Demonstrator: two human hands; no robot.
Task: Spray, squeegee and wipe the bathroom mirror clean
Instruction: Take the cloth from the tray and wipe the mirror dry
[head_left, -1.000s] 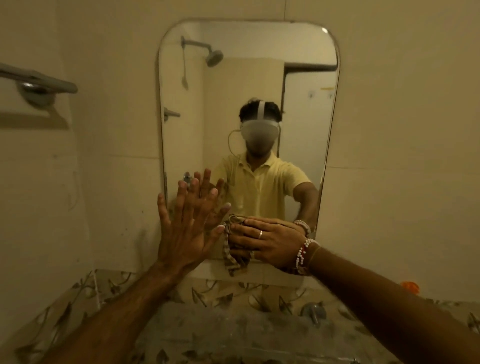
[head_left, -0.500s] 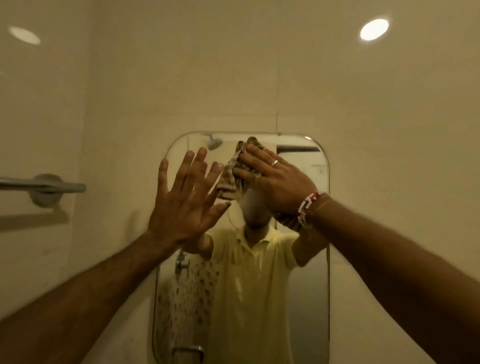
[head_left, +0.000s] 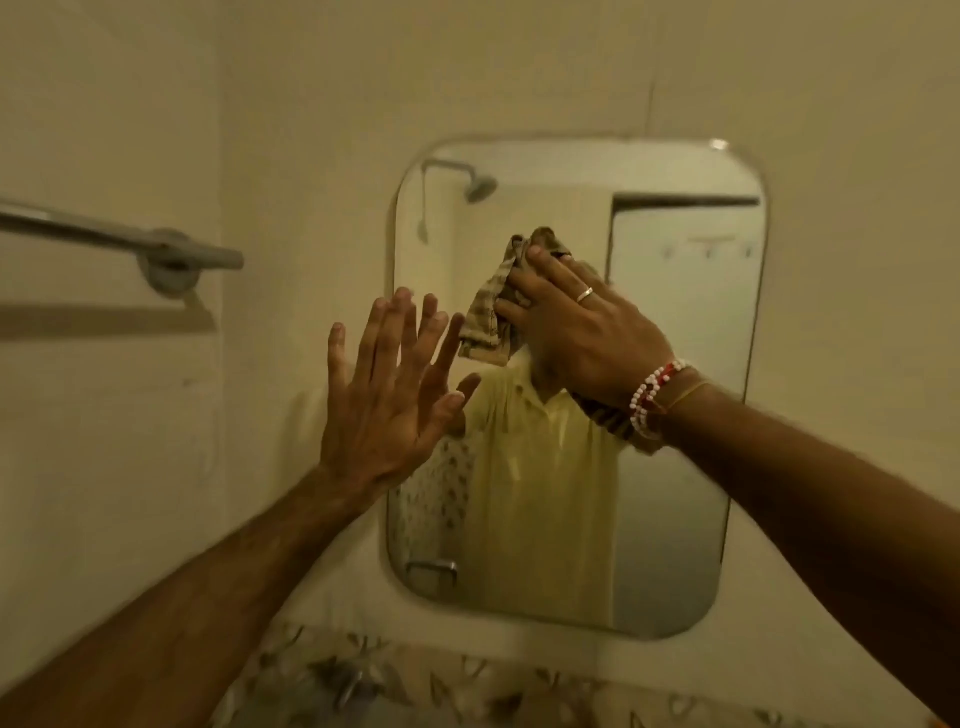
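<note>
A rounded rectangular mirror hangs on the beige tiled wall. My right hand, with a ring and bead bracelets, presses a checked brown cloth flat against the upper middle of the glass. My left hand is spread open, fingers apart, resting at the mirror's left edge and holding nothing. The glass reflects a person in a yellow shirt, largely hidden behind my right hand. No spray bottle or squeegee is in view.
A metal towel bar juts from the left wall at head height. Below the mirror runs a band of leaf-patterned tiles with a blurred metal tap. A shower head shows in the reflection.
The cloth went from the mirror's bottom edge up to the top, then slightly back down to the upper middle. My left hand stayed at the left edge. The view tilted up, then partly down.
</note>
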